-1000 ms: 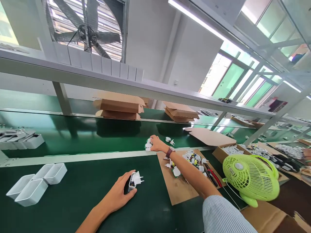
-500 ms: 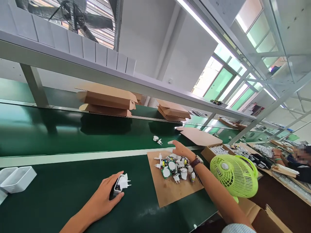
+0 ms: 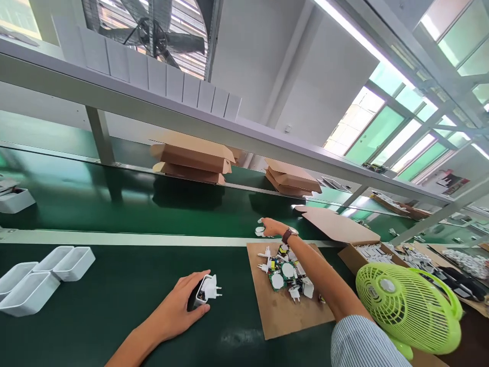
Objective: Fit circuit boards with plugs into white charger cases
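Your left hand (image 3: 181, 307) grips a white rectangular plastic housing (image 3: 199, 301) with a white 2-pin plug piece (image 3: 210, 287) at its open end over the dark green table (image 3: 145, 280), while your right hand (image 3: 272, 227), its grip impossible to tell, is at small white pieces (image 3: 260, 232) beyond the brown cardboard sheet (image 3: 282, 322).

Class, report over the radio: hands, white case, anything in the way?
Left hand gripping white case, plug poking out. Right hand beyond the cardboard, at white pieces, grip unclear. Right forearm partly hiding cardboard.
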Available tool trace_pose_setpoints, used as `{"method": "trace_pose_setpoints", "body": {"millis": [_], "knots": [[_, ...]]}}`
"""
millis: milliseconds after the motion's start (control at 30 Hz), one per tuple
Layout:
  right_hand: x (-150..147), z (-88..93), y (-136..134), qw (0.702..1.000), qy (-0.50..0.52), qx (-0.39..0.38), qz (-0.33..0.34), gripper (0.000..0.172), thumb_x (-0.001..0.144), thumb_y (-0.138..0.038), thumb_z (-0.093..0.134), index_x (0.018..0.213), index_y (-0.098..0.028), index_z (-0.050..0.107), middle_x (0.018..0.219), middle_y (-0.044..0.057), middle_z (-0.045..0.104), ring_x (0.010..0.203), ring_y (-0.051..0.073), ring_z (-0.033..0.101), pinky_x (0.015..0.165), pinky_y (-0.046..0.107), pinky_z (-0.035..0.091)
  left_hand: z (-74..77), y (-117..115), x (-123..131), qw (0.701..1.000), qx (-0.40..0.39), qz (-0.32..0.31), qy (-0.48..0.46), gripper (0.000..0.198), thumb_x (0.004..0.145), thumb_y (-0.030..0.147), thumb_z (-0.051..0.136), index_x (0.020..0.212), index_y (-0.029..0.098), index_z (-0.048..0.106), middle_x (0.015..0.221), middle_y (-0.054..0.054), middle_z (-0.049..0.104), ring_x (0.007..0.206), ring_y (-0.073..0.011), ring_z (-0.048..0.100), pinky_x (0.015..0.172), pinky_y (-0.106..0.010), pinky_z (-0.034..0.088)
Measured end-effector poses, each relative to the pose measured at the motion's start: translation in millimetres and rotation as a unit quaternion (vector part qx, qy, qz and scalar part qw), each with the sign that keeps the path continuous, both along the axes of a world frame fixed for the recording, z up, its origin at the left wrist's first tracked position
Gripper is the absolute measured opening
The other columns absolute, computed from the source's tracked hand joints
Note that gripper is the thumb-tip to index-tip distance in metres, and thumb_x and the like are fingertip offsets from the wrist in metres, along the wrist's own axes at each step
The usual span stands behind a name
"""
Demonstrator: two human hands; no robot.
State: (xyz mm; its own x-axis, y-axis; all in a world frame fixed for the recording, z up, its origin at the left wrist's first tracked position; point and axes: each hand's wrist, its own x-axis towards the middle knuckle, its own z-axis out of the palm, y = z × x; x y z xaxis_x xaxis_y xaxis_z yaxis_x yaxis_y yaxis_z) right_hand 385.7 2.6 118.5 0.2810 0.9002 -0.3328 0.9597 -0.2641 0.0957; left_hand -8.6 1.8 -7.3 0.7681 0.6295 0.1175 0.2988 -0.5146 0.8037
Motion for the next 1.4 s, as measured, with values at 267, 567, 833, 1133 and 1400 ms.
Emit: {"method": "trace_pose_setpoints", "body": {"millis": [267, 567, 833, 1133, 1400], "knots": [[13, 23.0, -97, 0.999, 0.039, -0.024, 0.007, 0.013, 0.076, -0.006, 0.064, 0.080, -0.015, 0.071, 0.078, 0.006, 0.072, 0.074, 0.022, 0.067, 0.068, 0.029, 0.050, -3.1, -1, 2, 0.997, 0.054, -0.009, -0.050, 0.058, 0.089, 0.030, 0.063, 0.146, 0.031, 0.052, 0.139, -0.008, 0.061, 0.119, -0.0268, 0.065, 0.098, -0.039, 0.057], [-109, -29.6, -98, 0.904, 0.276, 0.217, 0.243, 0.032, 0.097, -0.028, 0.059, 0.130, -0.027, 0.063, 0.135, 0.009, 0.063, 0.120, 0.023, 0.063, 0.106, 0.040, 0.051, 11.9, -9, 10, 0.988, -0.025, 0.072, -0.132, 0.057, 0.089, 0.025, 0.056, 0.145, 0.025, 0.048, 0.137, -0.010, 0.065, 0.127, -0.0252, 0.063, 0.109, -0.042, 0.051], [-191, -108.8, -74, 0.780, 0.401, 0.380, 0.294, 0.031, 0.101, -0.024, 0.057, 0.131, -0.025, 0.062, 0.128, 0.011, 0.066, 0.114, 0.020, 0.067, 0.098, 0.036, 0.057, 6.6, -9, 9, 0.972, -0.160, 0.091, -0.145, 0.068, 0.101, 0.050, 0.047, 0.158, 0.025, 0.020, 0.157, -0.014, 0.048, 0.139, -0.0234, 0.054, 0.116, -0.043, 0.045], [-184, -110.9, -88, 0.807, 0.372, 0.400, 0.225, 0.025, 0.097, -0.018, 0.055, 0.119, -0.025, 0.066, 0.120, 0.010, 0.068, 0.104, 0.021, 0.069, 0.088, 0.034, 0.059, 6.4, -15, 9, 0.979, -0.089, 0.055, -0.175, 0.081, 0.101, 0.046, 0.053, 0.162, 0.027, 0.003, 0.164, -0.016, 0.035, 0.151, -0.0249, 0.037, 0.125, -0.050, 0.031], [-182, -108.5, -90, 0.825, 0.347, 0.393, 0.211, 0.023, 0.096, -0.018, 0.055, 0.114, -0.024, 0.068, 0.128, 0.011, 0.066, 0.106, 0.020, 0.068, 0.090, 0.033, 0.058, 7.6, -15, 8, 0.979, -0.049, 0.053, -0.193, 0.075, 0.102, 0.049, 0.050, 0.162, 0.029, 0.008, 0.163, -0.016, 0.037, 0.149, -0.0274, 0.041, 0.122, -0.052, 0.036]]}}
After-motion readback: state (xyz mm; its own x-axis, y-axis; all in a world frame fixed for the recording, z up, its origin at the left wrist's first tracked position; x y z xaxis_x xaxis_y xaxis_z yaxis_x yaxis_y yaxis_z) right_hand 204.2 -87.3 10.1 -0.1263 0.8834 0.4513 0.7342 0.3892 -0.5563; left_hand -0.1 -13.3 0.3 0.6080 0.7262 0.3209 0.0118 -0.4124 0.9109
